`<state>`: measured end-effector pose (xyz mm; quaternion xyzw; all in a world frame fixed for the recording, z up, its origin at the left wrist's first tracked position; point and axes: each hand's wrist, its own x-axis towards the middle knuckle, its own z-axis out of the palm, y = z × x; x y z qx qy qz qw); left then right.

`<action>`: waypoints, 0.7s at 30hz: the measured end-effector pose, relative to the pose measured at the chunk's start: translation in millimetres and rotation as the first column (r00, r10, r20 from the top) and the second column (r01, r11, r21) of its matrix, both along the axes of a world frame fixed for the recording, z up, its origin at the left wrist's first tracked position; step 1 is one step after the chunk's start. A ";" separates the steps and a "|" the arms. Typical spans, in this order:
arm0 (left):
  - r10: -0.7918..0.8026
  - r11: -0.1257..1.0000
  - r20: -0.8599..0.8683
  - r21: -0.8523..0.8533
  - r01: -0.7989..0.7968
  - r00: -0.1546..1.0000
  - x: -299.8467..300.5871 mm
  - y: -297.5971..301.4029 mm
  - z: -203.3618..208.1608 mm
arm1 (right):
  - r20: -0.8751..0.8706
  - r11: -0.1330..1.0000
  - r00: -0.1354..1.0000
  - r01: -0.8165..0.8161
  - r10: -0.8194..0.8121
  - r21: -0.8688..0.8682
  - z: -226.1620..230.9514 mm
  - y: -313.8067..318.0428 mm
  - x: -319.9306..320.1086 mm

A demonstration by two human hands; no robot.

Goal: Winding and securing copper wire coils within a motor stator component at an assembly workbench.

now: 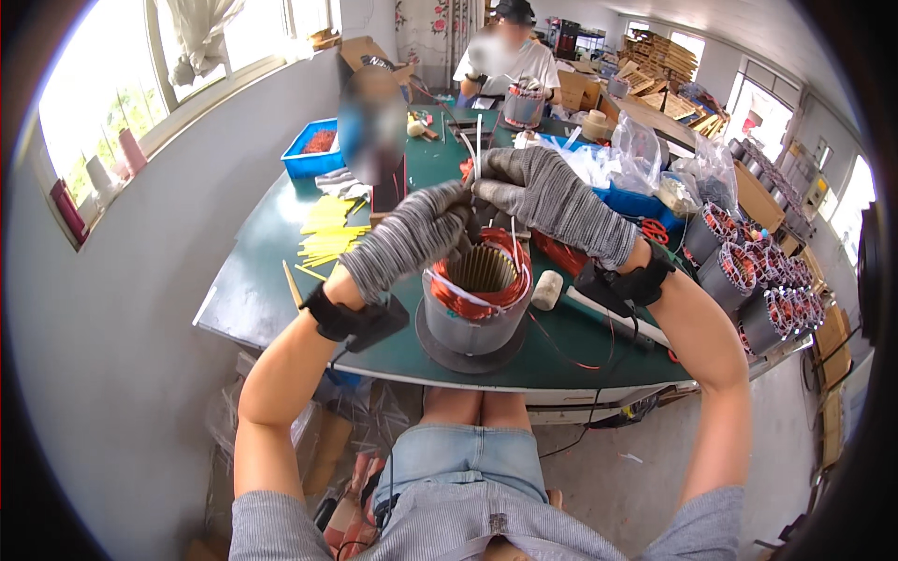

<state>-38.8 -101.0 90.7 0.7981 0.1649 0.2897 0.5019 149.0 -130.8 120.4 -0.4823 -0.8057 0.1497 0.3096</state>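
Note:
A motor stator (474,323) stands upright before me, a grey cylinder with red-brown copper windings (458,297) round its top and a slotted bore. It rests on a dark round base plate (468,360). Both my hands wear grey knit gloves and meet above the stator's far rim. My right hand (552,196) has its fingers pinched at the foot of two thin white sleeving tubes (479,145) that point upward. Touching it, my left hand (416,232) is closed, its fingertips blurred and what they hold hidden. A white lead (513,238) rises from the winding.
Yellow strips (329,229) lie on the green table (253,266) at left, near a blue bin (309,161). A white mallet head (547,290) and a pale rod (608,316) lie right of the stator. Several finished stators (730,276) crowd the right. A co-worker (510,65) sits opposite.

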 end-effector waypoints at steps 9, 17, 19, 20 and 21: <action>0.024 0.955 0.164 0.288 -0.072 0.986 -20.6 17.2 31.0 | 0.247 0.994 0.964 -0.108 0.100 0.018 -81.0 2.4 -20.4; 0.419 0.866 0.321 0.138 -0.480 0.849 -51.9 14.8 5.5 | 0.016 1.000 1.000 0.001 0.000 -0.025 -55.7 8.2 2.4; 0.596 0.766 0.307 0.059 -0.640 0.742 -60.8 42.1 -55.9 | -0.091 0.995 0.996 0.017 -0.026 -0.095 -53.1 10.4 9.0; 0.598 0.748 0.269 0.151 -0.647 0.755 -66.5 57.0 -86.2 | -0.195 0.985 0.979 0.021 -0.055 -0.172 -48.5 12.0 6.1; 0.547 0.835 0.199 -0.058 -0.547 0.813 -53.3 32.9 -82.2 | -0.234 0.966 0.967 0.037 -0.099 -0.256 -44.9 8.1 3.6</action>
